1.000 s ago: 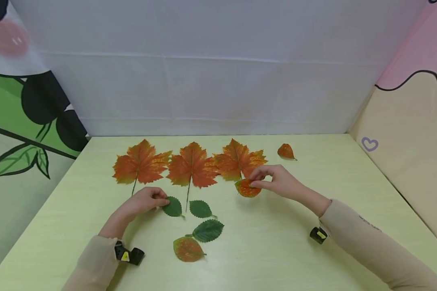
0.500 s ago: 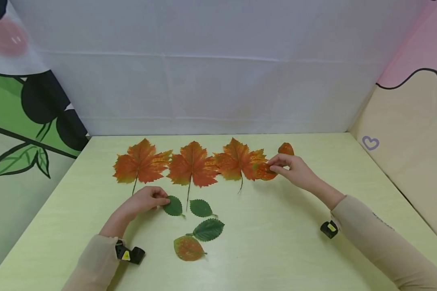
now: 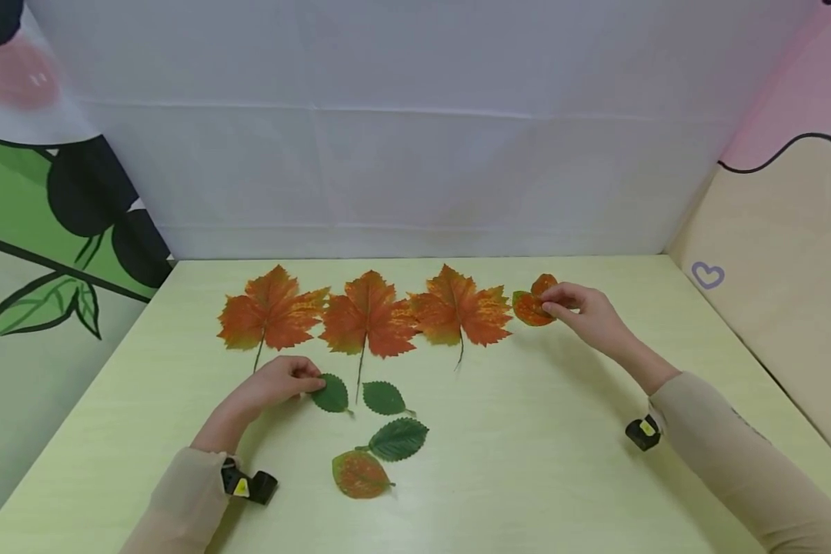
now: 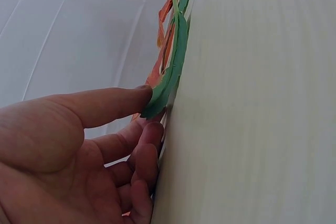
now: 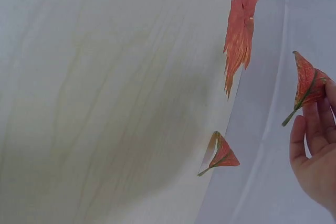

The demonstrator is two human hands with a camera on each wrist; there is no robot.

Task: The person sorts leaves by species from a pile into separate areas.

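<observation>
My right hand [image 3: 585, 312] pinches an orange-red leaf [image 3: 532, 309] between thumb and fingers at the back right. In the right wrist view that held leaf [image 5: 307, 85] is off the table, its short green stem pointing down. A second small orange leaf [image 3: 545, 282] lies just behind it on the table, partly covered in the head view. My left hand [image 3: 284, 381] rests low on the table and pinches the left edge of a green leaf [image 3: 332, 394]. The left wrist view shows the thumb on top of this green leaf [image 4: 170, 77].
Three orange maple leaves, left [image 3: 268, 312], middle [image 3: 367, 315] and right [image 3: 459, 308], lie in a row along the back. Two more green leaves [image 3: 384, 398] and a mottled orange-green leaf [image 3: 360, 474] lie at centre front. A white cloth wall [image 3: 415, 177] rises behind the table.
My right hand has carried the orange-red leaf right and back, from below the right maple leaf to in front of the small orange leaf. My left hand has stayed on the green leaf.
</observation>
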